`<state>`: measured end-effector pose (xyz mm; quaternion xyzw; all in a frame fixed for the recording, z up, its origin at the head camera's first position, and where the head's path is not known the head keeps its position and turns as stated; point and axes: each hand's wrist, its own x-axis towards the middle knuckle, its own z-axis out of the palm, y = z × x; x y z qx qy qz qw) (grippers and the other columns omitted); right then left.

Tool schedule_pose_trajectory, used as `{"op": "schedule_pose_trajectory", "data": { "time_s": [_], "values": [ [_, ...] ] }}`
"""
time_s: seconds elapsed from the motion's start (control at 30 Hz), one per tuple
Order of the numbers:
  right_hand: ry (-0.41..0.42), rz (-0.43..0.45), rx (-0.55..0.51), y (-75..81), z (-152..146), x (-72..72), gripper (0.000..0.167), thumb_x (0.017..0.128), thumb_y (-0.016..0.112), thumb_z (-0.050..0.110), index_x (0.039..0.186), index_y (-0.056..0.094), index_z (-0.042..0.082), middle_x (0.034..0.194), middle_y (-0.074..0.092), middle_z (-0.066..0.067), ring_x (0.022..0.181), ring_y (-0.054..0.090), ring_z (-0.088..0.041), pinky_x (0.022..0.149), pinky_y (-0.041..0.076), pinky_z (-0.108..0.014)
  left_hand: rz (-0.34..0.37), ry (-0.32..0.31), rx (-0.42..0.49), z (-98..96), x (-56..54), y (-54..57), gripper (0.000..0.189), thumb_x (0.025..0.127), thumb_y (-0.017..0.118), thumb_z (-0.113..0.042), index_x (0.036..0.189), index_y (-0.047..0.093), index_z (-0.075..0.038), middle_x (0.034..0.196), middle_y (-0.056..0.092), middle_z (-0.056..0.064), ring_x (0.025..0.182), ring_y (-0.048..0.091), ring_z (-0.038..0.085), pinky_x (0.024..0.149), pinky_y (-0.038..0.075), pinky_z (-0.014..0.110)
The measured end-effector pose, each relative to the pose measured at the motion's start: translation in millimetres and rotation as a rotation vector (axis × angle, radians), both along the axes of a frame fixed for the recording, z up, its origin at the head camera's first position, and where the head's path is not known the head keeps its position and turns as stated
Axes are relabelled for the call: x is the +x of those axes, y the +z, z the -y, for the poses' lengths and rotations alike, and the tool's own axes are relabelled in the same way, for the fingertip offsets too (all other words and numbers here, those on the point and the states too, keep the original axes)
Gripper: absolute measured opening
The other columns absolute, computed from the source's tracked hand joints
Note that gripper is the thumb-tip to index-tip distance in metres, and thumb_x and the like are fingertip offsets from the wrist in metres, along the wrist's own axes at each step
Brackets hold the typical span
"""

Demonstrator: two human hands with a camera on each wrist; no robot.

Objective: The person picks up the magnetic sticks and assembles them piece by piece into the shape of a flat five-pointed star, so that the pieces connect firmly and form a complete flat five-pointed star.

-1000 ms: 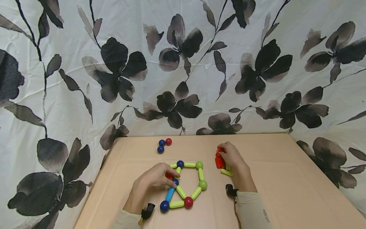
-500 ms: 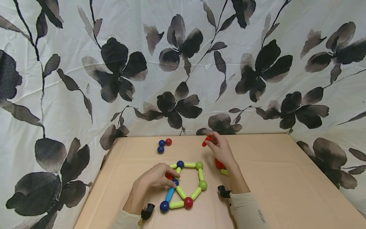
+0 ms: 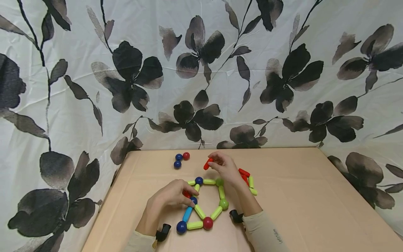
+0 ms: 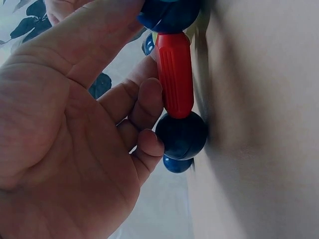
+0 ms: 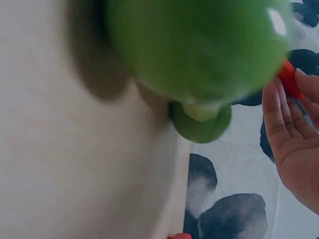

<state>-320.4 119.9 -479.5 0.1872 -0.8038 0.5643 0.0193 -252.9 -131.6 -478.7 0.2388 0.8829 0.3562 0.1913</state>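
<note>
My left hand [image 3: 172, 196] holds a ball-and-rod frame by a blue ball [image 3: 193, 200], thumb and forefinger on either side of it. Under those fingers a red rod [image 4: 175, 74] joins that ball to another dark blue ball [image 4: 182, 135], which the hand hides in the head view. Between thumb and fingertips, my right hand [image 3: 225, 169] pinches a loose red rod [image 3: 207, 163] above the far side of the frame. A light green rod [image 3: 209, 182] links a blue ball [image 3: 199, 180] to a green ball [image 3: 219, 182] there. A red ball [image 3: 207, 223] sits at the near corner.
Three loose balls and more stand at the back left, among them a red ball [image 3: 186, 156]. Right of the right forearm lie spare red rods [image 3: 244, 173] and light green rods [image 3: 251, 181]. A floral cloth [image 3: 239, 87] hangs behind the cardboard tabletop [image 3: 302, 196].
The right hand has lifted a red rod from the pile at the right and carried it leftward, over the frame's far side. The left hand stays in place.
</note>
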Motion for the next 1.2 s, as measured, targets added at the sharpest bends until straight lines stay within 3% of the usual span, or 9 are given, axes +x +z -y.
{"op": "schedule_pose_trajectory", "data": {
  "time_s": [0.17,0.4,0.7,1.0,1.2],
  "values": [
    [0.041,0.042,0.057,-10.8,4,-2.3,0.022,0.099,0.071,0.009,0.12,0.07,0.01,0.104,0.074,-0.009,0.09,0.066,-0.022,0.082,0.055,-0.026,0.0,-0.002,-0.007,-0.4,0.0,-0.7,0.034,0.081,0.091,-0.023,0.114,0.082,-0.022,0.106,0.074,-0.007,0.1,0.057,0.019,0.087,0.047,0.034],
    [0.052,0.082,0.099,-19.5,6,-3.9,0.026,0.099,0.069,0.007,0.124,0.068,0.002,0.102,0.072,-0.007,0.088,0.063,-0.02,0.079,0.052,-0.026,-0.002,-0.001,-0.011,0.0,-0.8,-1.5,0.034,0.081,0.09,-0.023,0.114,0.082,-0.022,0.108,0.075,-0.008,0.102,0.058,0.018,0.089,0.048,0.035],
    [0.042,0.137,0.113,-24.2,8,-3.2,0.029,0.099,0.07,0.008,0.127,0.07,0.003,0.101,0.071,-0.006,0.09,0.063,-0.021,0.075,0.058,-0.025,0.004,0.007,-0.012,0.3,-1.1,-1.9,0.033,0.082,0.09,-0.023,0.114,0.082,-0.024,0.11,0.075,-0.008,0.105,0.057,0.018,0.093,0.048,0.039],
    [-0.02,-0.005,0.252,-25.2,11,-3.2,0.028,0.096,0.075,0.012,0.123,0.072,0.005,0.105,0.073,-0.002,0.091,0.066,-0.017,0.081,0.058,-0.031,0.008,0.012,-0.01,0.5,-2.2,-3.2,0.033,0.082,0.09,-0.023,0.114,0.082,-0.024,0.109,0.075,-0.008,0.103,0.057,0.018,0.09,0.048,0.037],
    [0.005,-0.085,0.319,-24.8,15,-1.4,0.025,0.094,0.077,0.012,0.119,0.076,0.007,0.112,0.067,-0.001,0.095,0.065,-0.019,0.085,0.059,-0.033,-0.007,0.01,-0.017,0.2,-3.2,-3.4,0.033,0.081,0.09,-0.024,0.113,0.082,-0.023,0.108,0.074,-0.008,0.102,0.057,0.017,0.089,0.048,0.036]
  ]
}}
